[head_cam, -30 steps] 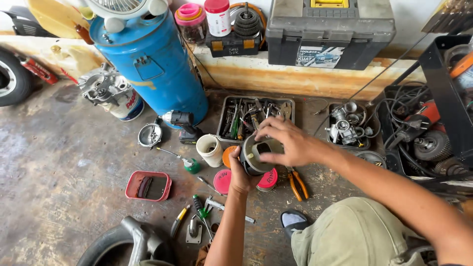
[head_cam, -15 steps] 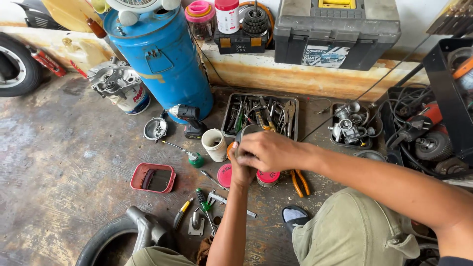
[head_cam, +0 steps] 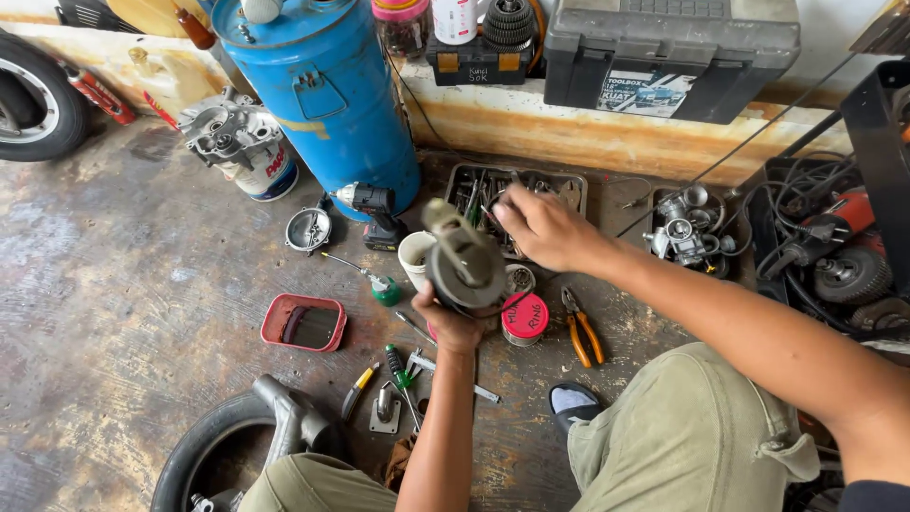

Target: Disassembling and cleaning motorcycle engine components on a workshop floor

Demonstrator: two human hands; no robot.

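1. While my left hand (head_cam: 453, 322) clamps around the underside of the round metal engine part (head_cam: 464, 261), it sits raised at frame centre, above the floor (head_cam: 123, 313).
2. My right hand (head_cam: 540, 228), fingers loosely curled and holding nothing that I can see, hovers just right of it, over the parts tray (head_cam: 569, 190).
3. It looks heavy, rigid and likely greasy, so I judge a full-palm grip beneath its rim safest.
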